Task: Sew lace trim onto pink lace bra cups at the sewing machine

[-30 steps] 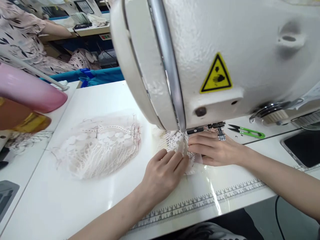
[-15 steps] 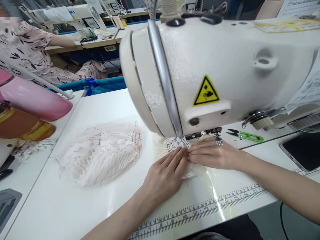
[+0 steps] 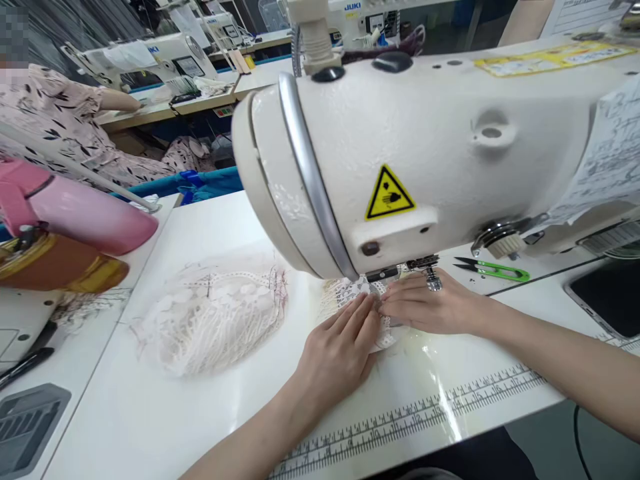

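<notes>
Flat and open, the left hand [image 3: 340, 350] and right hand [image 3: 425, 310] press holey white lace [image 3: 350, 293] under the sewing machine [image 3: 425, 153].

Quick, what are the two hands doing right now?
Left hand: open, fingers flat, pressing the lace piece onto the table.
Right hand: open, flat on the same lace beside the sewing machine foot.
</notes>
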Available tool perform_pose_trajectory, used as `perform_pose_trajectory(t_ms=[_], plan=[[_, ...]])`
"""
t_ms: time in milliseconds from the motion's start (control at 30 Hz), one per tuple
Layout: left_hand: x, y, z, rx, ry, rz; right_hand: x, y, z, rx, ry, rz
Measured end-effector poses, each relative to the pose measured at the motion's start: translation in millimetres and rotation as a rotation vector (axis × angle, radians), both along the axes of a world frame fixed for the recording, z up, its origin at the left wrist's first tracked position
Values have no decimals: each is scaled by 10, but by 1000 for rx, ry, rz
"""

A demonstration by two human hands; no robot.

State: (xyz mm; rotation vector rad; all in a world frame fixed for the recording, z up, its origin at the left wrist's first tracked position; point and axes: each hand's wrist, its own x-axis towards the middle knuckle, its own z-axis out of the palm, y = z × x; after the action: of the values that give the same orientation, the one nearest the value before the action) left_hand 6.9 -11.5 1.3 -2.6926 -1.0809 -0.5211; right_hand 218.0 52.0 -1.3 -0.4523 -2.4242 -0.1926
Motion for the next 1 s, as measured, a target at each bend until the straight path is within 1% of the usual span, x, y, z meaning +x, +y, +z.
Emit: perform_pose_trajectory(t_ms=[133,300,500,700,833,1000], plan=[[23,14,-9,-6,-20,5,-2,1,59,40,-35,-46],[33,30,-17,-30,-28,21,4,-8,85,83,-63,-110],[16,55,-27,-13,-54,21,3,10,95,75,-68,-104],[-7,39,8,30,-66,-34,-15,-1,36,45,-37,-56],[-40,44,19,22,-61,2,-63,-52,0,61,-19,-62],[-82,79,6,30,-66,60,-145,-66,-26,62,-66,5]])
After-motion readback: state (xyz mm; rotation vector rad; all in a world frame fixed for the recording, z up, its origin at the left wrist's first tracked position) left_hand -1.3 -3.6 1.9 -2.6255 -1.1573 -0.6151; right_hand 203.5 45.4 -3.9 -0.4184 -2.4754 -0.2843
